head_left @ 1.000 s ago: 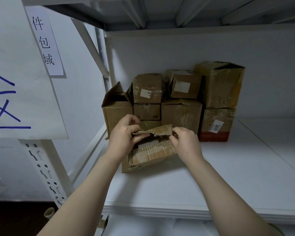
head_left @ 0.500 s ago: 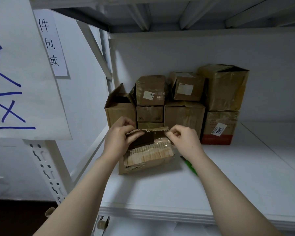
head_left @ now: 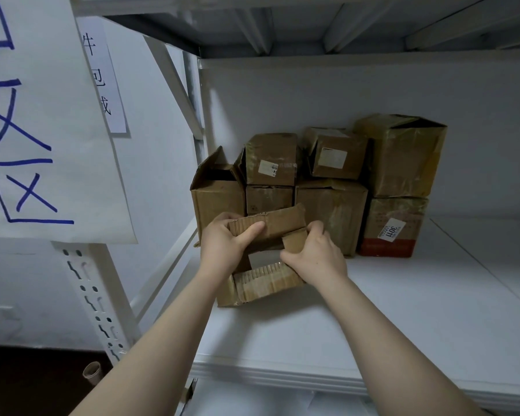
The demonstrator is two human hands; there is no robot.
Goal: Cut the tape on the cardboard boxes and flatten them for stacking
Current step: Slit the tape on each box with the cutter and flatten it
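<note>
On a white shelf (head_left: 403,310), front-left, a small cardboard box (head_left: 261,285) is held open w/ both hands. Its long top flap (head_left: 276,222) is gripped by the left hand (head_left: 222,246), thumb curled over the front; a short side flap (head_left: 296,241) is pinched by the right hand (head_left: 315,258). Just behind, stacked boxes (head_left: 330,205) are seen vs. the back wall. A handwritten paper sign (head_left: 42,130) is hung at left.

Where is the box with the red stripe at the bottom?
In the head view, the red-striped box sits on the white shelf, at the pile's right end, under the tall box.
</note>
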